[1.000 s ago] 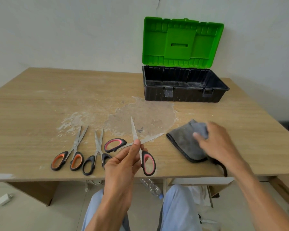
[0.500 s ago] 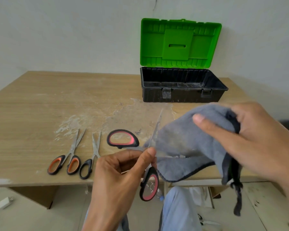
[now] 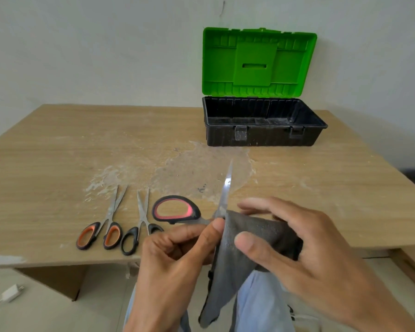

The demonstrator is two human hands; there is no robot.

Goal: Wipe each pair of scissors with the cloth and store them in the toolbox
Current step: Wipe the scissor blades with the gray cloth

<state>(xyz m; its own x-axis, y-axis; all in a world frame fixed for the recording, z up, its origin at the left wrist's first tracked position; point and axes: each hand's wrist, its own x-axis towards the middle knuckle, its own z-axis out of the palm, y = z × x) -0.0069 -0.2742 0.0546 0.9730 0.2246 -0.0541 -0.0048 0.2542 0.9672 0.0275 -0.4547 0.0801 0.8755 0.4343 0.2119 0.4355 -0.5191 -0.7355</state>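
Fingers (image 3: 209, 232) of the left hand (image 3: 175, 259) pinched the pink-handled scissors (image 3: 175, 209) near the pivot, while the right hand (image 3: 316, 259) gripped the grey cloth (image 3: 256, 236) between thumb and curled fingers.
The cloth was pressed against the scissors just beside the left thumb, over the near edge of the table (image 3: 58, 152); one bare blade pointed up. The orange-handled scissors (image 3: 106, 226) and black-handled scissors (image 3: 139, 224) lay side by side to the left, and the toolbox (image 3: 261, 137) stood open at the far side.

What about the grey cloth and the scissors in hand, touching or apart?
Touching. The head view shows the cloth, gripped by the right hand, draped over one blade of the pink-handled scissors that the left hand pinches.
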